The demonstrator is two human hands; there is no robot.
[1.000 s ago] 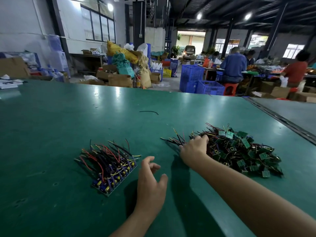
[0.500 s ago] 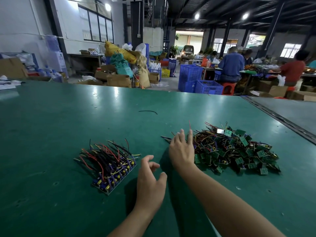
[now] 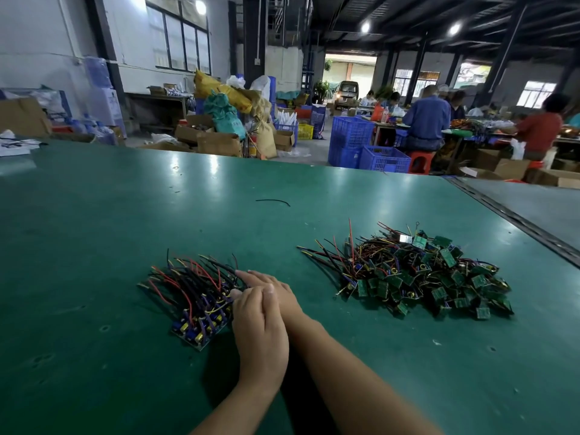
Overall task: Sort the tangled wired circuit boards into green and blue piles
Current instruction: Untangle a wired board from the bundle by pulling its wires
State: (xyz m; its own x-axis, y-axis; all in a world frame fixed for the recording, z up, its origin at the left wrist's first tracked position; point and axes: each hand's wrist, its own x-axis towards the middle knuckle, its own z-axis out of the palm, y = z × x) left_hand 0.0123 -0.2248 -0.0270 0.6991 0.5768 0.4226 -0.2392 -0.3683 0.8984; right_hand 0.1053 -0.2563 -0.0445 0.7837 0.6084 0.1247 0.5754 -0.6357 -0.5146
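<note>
We are in a factory workshop: heaps of wired circuit boards (image 3: 423, 277) lie on a wide green work table (image 3: 125, 215), and beyond its far edge we see cardboard boxes (image 3: 216, 142), stuffed sacks (image 3: 224, 92) and blue plastic crates (image 3: 351, 136). Past the far right corner, workers (image 3: 426, 120) sit at other benches under a dark steel-beamed roof (image 3: 408, 14).

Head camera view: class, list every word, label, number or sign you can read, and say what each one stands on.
No text in this view can be read.
green boards: any markings are too small to read.
blue boards: any markings are too small to read.
white cabinet, far left: blue print, blurred.
blue-and-white sack, background: print blurred.
papers, far left: dark print, blurred.
</note>
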